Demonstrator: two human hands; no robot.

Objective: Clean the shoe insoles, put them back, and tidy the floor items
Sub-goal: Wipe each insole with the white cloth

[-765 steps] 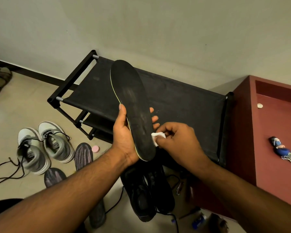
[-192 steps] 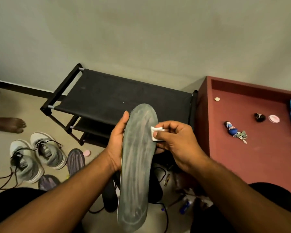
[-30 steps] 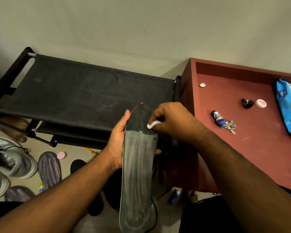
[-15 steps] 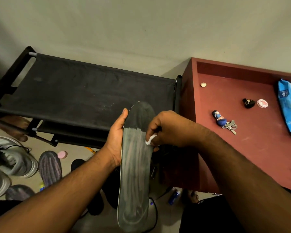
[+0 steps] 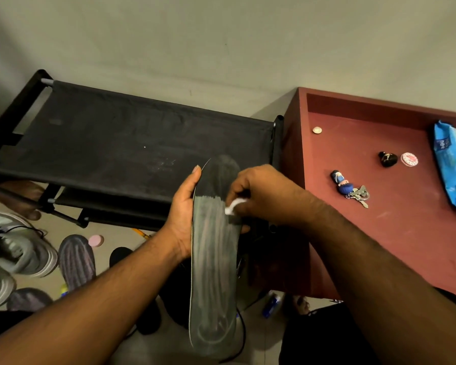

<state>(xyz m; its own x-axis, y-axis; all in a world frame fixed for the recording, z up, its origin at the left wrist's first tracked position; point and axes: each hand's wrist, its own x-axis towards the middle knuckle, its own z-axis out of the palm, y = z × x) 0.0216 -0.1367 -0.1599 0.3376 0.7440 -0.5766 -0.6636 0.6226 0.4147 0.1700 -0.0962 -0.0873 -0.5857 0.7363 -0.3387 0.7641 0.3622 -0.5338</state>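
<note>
— From the head camera, what do we see?
— We see the left hand [image 5: 183, 217] gripping the long dark insole [image 5: 213, 262] by its left edge, held up in front of the black shoe rack [image 5: 132, 143].
— And the right hand [image 5: 261, 196]?
— Its fingers pinch a small white wipe [image 5: 232, 206] against the insole's right edge.
— What else?
— Keys [image 5: 353, 192] lie on the red table [image 5: 406, 233]. Grey shoes [image 5: 16, 254] sit on the floor at the left.
</note>
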